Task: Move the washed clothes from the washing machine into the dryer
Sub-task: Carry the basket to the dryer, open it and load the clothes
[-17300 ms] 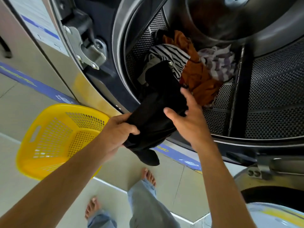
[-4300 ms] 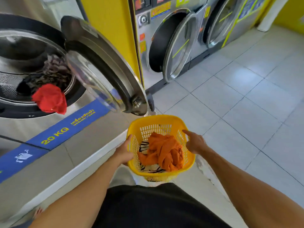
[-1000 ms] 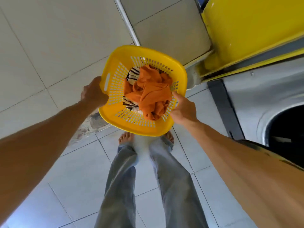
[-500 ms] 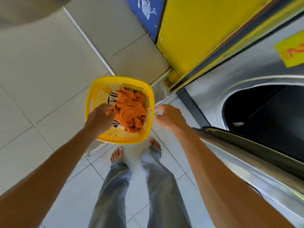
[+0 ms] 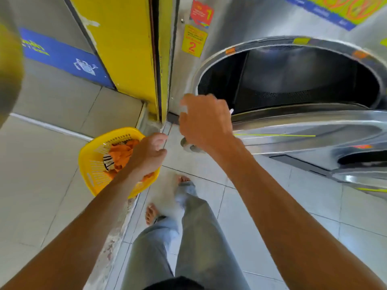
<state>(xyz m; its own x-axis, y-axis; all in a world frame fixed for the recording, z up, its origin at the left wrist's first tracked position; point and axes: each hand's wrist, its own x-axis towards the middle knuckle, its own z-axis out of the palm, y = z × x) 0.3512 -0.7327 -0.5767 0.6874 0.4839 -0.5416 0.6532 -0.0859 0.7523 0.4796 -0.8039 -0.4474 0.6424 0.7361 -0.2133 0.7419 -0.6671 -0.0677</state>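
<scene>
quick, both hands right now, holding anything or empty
Left hand: fingers loosely curled, holding nothing, above the yellow basket on the floor.
Right hand: open, empty, raised in front of the open dryer.

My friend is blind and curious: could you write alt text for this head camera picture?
A person's bare left hand hovers over a yellow plastic laundry basket of orange and striped clothes on the tiled floor, while the right hand reaches toward an open steel dryer drum.
</scene>
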